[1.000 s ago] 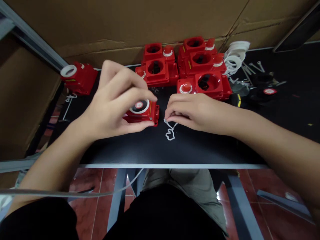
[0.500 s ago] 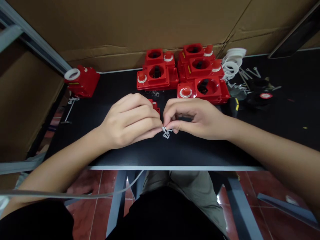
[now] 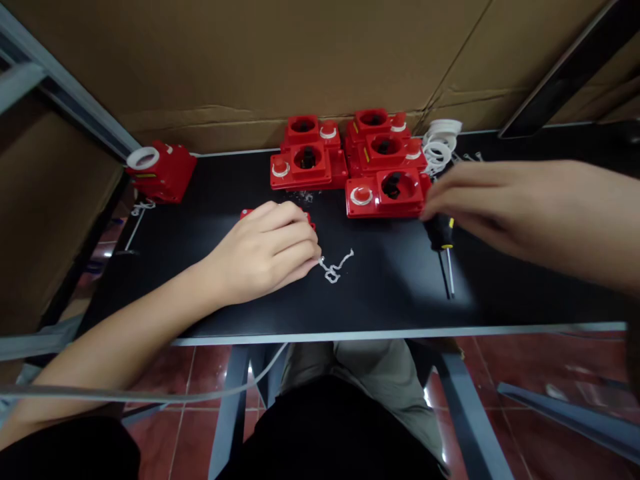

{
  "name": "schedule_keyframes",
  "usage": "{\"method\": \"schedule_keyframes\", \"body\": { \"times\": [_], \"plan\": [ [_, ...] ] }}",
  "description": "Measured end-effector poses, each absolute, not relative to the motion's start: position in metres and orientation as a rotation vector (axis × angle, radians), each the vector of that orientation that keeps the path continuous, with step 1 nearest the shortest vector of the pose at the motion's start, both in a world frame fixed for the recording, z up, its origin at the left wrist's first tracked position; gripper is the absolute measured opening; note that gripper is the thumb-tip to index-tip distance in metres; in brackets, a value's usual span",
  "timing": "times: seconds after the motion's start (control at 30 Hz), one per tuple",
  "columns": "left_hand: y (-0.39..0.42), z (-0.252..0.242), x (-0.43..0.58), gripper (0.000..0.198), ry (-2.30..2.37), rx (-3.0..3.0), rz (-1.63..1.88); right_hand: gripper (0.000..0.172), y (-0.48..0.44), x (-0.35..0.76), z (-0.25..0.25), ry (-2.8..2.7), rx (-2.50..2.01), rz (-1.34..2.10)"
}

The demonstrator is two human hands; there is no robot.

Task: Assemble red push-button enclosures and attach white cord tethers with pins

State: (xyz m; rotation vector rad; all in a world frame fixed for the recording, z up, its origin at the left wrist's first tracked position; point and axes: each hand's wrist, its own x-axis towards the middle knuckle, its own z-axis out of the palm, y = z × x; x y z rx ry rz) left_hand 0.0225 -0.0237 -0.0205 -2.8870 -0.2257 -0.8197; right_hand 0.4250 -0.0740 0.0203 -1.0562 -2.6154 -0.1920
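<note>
My left hand [image 3: 273,250] is closed over a red plastic part [image 3: 245,213], which it mostly hides. A thin whitish chain [image 3: 332,273] trails from the left fingertips onto the black tabletop, looped in the middle; what holds its near end is hidden. My right hand [image 3: 493,200] is apart from the chain, above a screwdriver [image 3: 442,232] with a black and yellow handle. Its fingers are smeared by motion at the handle's upper end, so whether they touch it does not show. The screwdriver's metal shaft points toward the table's front edge.
Several red housings [image 3: 367,210] with round openings stand against the cardboard wall [image 3: 280,60]. White rings [image 3: 438,155] are stacked to their right. Another red housing [image 3: 173,177] with a white ring stands at the far left. A pale cable [image 3: 200,395] crosses below the table edge.
My right hand has let go of the chain and moved right, over the screwdriver. The chain now lies spread on the table. My left hand has stayed on the red part.
</note>
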Motion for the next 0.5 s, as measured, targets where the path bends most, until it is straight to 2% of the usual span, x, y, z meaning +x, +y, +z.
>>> {"method": "schedule_keyframes", "body": {
  "times": [0.1,0.2,0.37,0.5],
  "plan": [
    [-0.022,-0.024,0.024,0.011,-0.255,-2.922,-0.824,0.030,-0.087,0.457,-0.004,-2.678,-0.677,-0.658],
    [-0.020,-0.028,0.025,0.012,-0.264,-2.932,-0.856,0.044,-0.094,0.469,-0.023,-2.754,-0.535,-0.824],
    [-0.016,-0.028,0.024,0.013,-0.281,-2.941,-0.897,0.042,-0.099,0.461,-0.030,-2.753,-0.511,-0.844],
    [-0.014,-0.028,0.022,0.012,-0.307,-2.950,-0.907,0.032,-0.102,0.442,-0.024,-2.651,-0.695,-0.707]
  ]
}}
